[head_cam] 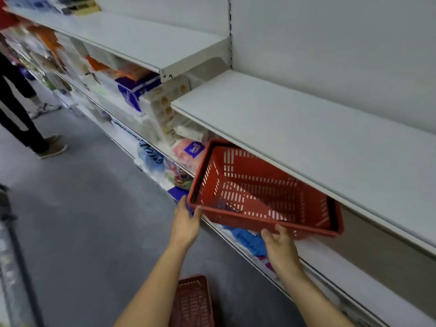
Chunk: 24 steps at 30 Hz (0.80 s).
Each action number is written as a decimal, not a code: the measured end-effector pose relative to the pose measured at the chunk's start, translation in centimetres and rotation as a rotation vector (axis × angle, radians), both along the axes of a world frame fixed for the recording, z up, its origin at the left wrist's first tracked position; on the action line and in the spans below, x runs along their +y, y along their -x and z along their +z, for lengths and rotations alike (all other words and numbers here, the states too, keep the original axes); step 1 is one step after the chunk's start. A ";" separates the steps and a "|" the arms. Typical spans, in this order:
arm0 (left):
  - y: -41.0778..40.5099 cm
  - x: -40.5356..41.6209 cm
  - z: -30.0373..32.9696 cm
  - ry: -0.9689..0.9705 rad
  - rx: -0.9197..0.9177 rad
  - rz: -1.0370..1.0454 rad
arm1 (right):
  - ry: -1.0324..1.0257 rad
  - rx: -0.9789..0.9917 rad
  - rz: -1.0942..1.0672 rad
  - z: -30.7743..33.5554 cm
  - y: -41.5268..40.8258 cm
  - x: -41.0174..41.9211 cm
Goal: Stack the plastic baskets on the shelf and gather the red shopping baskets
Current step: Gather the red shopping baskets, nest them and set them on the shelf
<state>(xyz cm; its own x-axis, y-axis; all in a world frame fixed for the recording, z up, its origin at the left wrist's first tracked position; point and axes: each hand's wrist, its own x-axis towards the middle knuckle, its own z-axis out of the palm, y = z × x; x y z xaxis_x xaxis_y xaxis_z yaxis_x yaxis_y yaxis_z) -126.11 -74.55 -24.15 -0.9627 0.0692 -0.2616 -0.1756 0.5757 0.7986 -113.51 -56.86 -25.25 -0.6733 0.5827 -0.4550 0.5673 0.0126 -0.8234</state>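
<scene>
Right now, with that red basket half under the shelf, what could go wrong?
The tilted red basket sits close under the white shelf edge, so its far rim might catch there. The left hand and right hand grip only its near rim, so it could tip or slip. A second red basket lies on the floor near the person's feet, and stepping back onto it could cause a stumble.

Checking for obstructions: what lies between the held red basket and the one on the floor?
Head view: only the forearms and bare grey floor separate the held basket from the floor basket.
</scene>
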 end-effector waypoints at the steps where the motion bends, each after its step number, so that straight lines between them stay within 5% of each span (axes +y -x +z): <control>1: 1.5 0.1 -0.6 -0.032 -0.028 0.006 | 0.005 -0.006 -0.034 -0.3 0.6 -0.3; 8: 6.9 0.1 -5.9 -0.099 -0.117 0.043 | -0.025 -0.017 -0.189 -2.6 1.4 -1.1; 18: -0.3 -9.2 -6.6 -0.080 -0.181 0.214 | -0.826 -0.079 -0.046 -2.2 -2.4 4.1; 21: -1.7 -12.3 -7.9 -0.016 -0.218 0.260 | -0.593 -0.236 0.023 -3.1 -2.1 5.8; 24: -3.3 -14.2 -8.7 -0.021 -0.240 0.250 | -0.476 -0.185 0.116 -3.7 -1.7 5.3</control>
